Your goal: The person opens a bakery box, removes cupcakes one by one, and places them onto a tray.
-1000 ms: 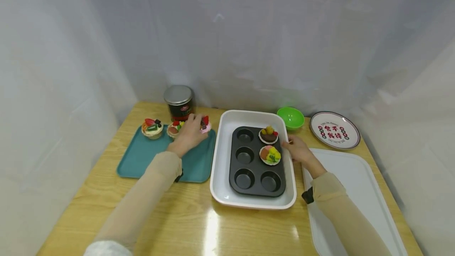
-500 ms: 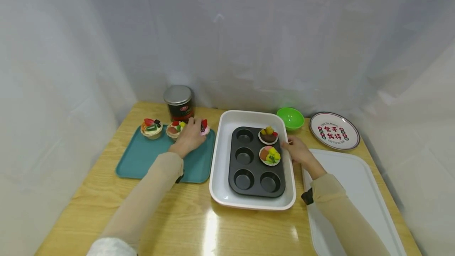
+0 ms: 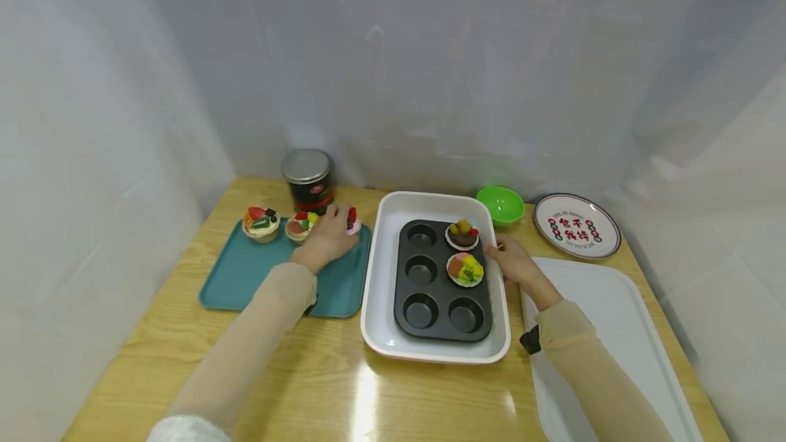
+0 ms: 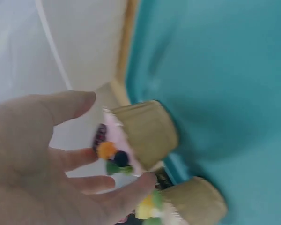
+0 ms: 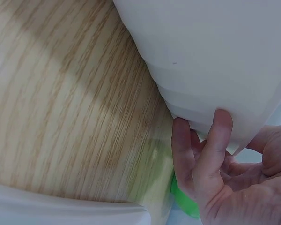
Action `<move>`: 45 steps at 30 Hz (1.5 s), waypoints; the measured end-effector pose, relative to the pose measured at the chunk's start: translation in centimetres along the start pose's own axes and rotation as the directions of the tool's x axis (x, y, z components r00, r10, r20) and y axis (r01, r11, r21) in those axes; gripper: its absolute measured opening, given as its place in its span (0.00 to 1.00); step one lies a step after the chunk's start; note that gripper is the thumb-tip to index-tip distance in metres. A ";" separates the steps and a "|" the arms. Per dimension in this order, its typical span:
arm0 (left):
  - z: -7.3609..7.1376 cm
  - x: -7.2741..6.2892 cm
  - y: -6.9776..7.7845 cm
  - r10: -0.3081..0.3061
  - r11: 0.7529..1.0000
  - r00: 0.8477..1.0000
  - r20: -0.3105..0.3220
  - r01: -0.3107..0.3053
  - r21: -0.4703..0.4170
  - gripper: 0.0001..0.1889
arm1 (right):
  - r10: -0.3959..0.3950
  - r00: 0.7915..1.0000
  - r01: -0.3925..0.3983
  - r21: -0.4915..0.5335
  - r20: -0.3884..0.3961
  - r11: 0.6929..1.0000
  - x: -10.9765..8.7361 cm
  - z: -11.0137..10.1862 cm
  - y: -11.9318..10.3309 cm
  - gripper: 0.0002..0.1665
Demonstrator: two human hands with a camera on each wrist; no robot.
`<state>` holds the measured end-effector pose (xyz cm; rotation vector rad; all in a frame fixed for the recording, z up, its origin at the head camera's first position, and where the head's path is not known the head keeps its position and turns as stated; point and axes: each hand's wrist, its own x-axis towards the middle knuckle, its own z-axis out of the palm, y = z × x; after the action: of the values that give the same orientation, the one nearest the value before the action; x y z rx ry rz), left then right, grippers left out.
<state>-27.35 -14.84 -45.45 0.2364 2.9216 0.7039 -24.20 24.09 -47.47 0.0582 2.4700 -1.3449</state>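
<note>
My left hand is around a pink-topped cupcake standing at the far right corner of the teal tray. In the left wrist view its thumb is apart from the cupcake and the fingers are spread over the fruit toppings. Another cupcake stands beside it, and one with a strawberry is at the tray's left. My right hand grips the right rim of a white tub, its fingers against the outer wall. Inside lies a dark muffin pan.
Two cupcakes, a chocolate one and a yellow-topped one, sit in the pan's right column. Behind stand a lidded tin, a green bowl and a plate. A white tray lies at the right.
My left hand and the pink-topped cupcake have moved slightly down and left in the head view, mostly in the first half second. My right hand stays on the tub's rim.
</note>
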 end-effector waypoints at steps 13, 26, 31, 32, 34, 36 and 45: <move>-1.5 -0.3 8.0 0.113 0.991 0.992 -0.063 -0.108 0.080 0.32 | 0.011 1.000 -0.011 -0.010 0.004 1.000 0.1 0.0 0.2 0.31; 2.0 -0.3 16.8 0.429 0.903 0.887 0.172 -0.420 -0.090 0.39 | -0.007 1.000 0.007 0.014 -0.001 1.000 -0.1 -0.2 0.3 0.30; 4.0 -0.5 17.8 0.451 0.885 0.855 0.255 -0.465 -0.005 0.31 | -0.015 1.000 0.015 0.027 -0.001 1.000 0.1 0.0 0.2 0.28; 4.3 -0.6 17.9 0.454 0.880 0.850 0.268 -0.474 0.011 0.30 | -0.014 1.000 0.014 0.024 -0.001 1.000 0.2 0.1 0.2 0.28; 4.7 -0.6 18.1 0.465 0.873 0.840 0.280 -0.487 0.013 0.29 | -0.005 1.000 0.005 0.017 -0.007 1.000 0.3 0.1 0.3 0.28; 5.1 -0.7 18.3 0.467 0.871 0.835 0.292 -0.492 0.014 0.29 | 0.000 1.000 0.000 0.011 -0.013 1.000 0.3 0.1 0.3 0.27; 6.7 -0.9 18.2 0.388 0.887 0.849 0.359 -0.450 0.105 0.32 | -0.001 1.000 0.001 0.023 0.000 1.000 0.2 0.1 0.3 0.28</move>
<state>-23.15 3.93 -42.91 0.9449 2.6226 0.3820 -24.28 24.14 -47.81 0.0622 2.4548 -1.3740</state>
